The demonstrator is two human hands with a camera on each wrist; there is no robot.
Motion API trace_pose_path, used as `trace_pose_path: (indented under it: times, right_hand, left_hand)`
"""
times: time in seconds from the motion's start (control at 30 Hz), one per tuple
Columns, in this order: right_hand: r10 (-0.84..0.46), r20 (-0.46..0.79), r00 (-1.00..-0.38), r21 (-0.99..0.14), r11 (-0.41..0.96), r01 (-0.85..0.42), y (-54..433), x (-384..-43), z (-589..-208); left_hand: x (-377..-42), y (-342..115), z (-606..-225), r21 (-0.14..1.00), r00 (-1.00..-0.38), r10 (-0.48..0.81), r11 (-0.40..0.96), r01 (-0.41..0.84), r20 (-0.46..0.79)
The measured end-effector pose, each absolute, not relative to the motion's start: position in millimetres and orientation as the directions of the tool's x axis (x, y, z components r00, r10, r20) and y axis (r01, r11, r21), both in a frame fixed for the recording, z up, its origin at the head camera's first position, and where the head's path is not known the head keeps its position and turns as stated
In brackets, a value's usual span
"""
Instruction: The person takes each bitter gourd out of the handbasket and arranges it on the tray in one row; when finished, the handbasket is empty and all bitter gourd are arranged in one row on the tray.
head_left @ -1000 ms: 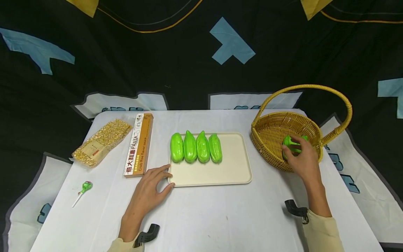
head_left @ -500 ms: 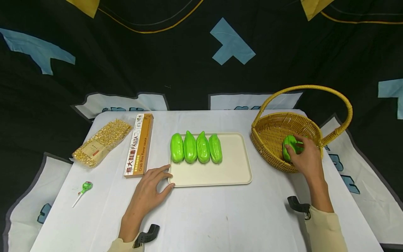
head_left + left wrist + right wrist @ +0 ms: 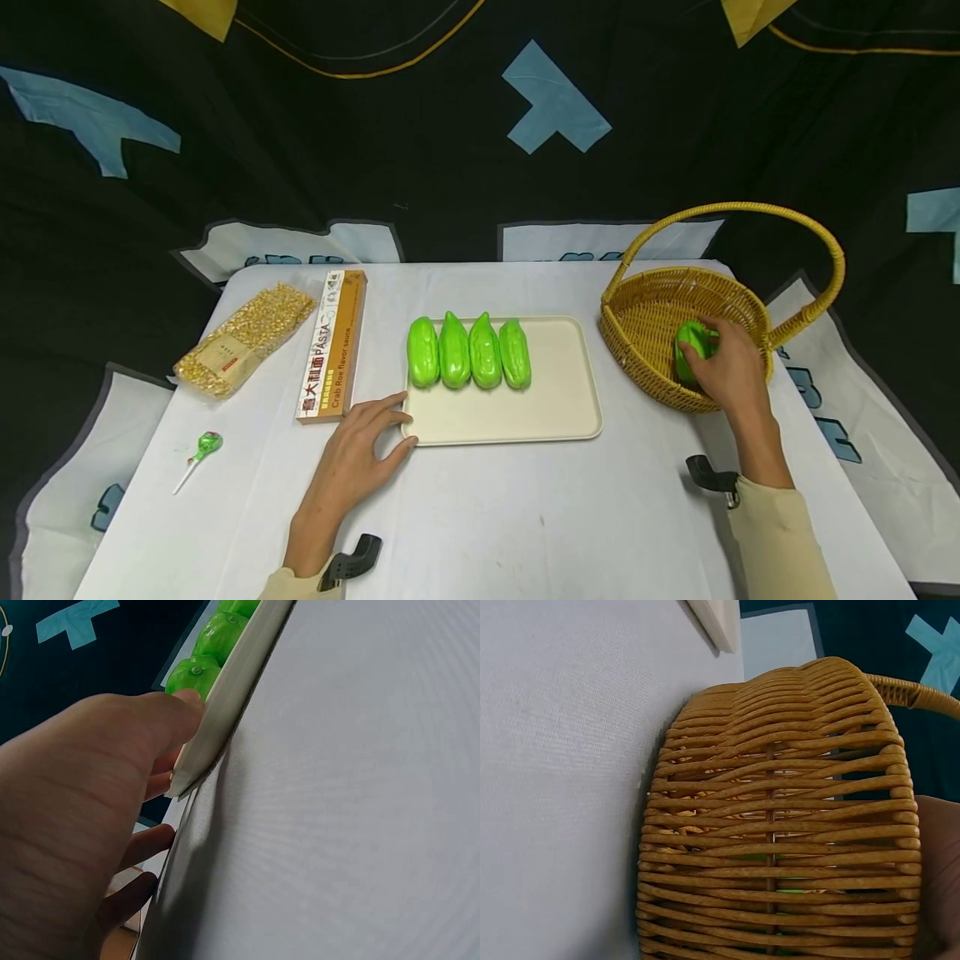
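In the head view my left hand (image 3: 363, 450) lies at the near left corner of a cream tray (image 3: 555, 383), its fingertips on the left rim. The left wrist view shows the thumb (image 3: 176, 720) against the tray's edge (image 3: 217, 712). A row of several glossy green, lobed pepper-like vegetables (image 3: 454, 354) stands on the tray's left part. At the right, my right hand (image 3: 731, 367) reaches into a yellow wicker basket (image 3: 637, 354) and grips another green pepper-like vegetable (image 3: 692, 343). In the right wrist view the woven wall (image 3: 780, 825) hides most of that hand.
Left of the tray lie a pasta box (image 3: 332, 346) and a clear bag of yellow corn kernels (image 3: 243, 342). A lollipop (image 3: 201, 454) is near the table's left edge. The basket's tall handle (image 3: 738, 207) arches over its opening.
My right hand has shifted slightly right and settled in the basket, with the green pepper-like vegetable in its fingers. The left hand and the tray have stayed put.
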State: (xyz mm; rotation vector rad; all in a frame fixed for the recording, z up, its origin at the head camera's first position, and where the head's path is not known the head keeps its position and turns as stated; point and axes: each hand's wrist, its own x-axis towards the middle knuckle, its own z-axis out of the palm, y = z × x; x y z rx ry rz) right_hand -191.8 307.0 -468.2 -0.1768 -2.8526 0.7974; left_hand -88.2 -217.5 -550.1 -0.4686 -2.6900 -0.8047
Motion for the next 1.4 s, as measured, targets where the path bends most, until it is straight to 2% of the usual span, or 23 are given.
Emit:
trace_pose_path:
  times: [0.43,0.8,1.4]
  right_hand:
    - [0.123,0.106,-0.987,-0.493,0.869,0.056,305,-197,-467]
    - [0.104,-0.008,-0.995,-0.500,0.861,0.094,306,-203,-467]
    - [0.036,-0.056,-0.998,-0.559,0.827,0.061,310,-210,-467]
  left_hand:
    - [-88,-218,-550,0.474,-0.908,0.219,0.794,0.379,0.358]
    - [-88,-218,-549,0.483,-0.908,0.222,0.788,0.382,0.356]
    - [-88,-218,-550,0.487,-0.911,0.216,0.789,0.374,0.351]
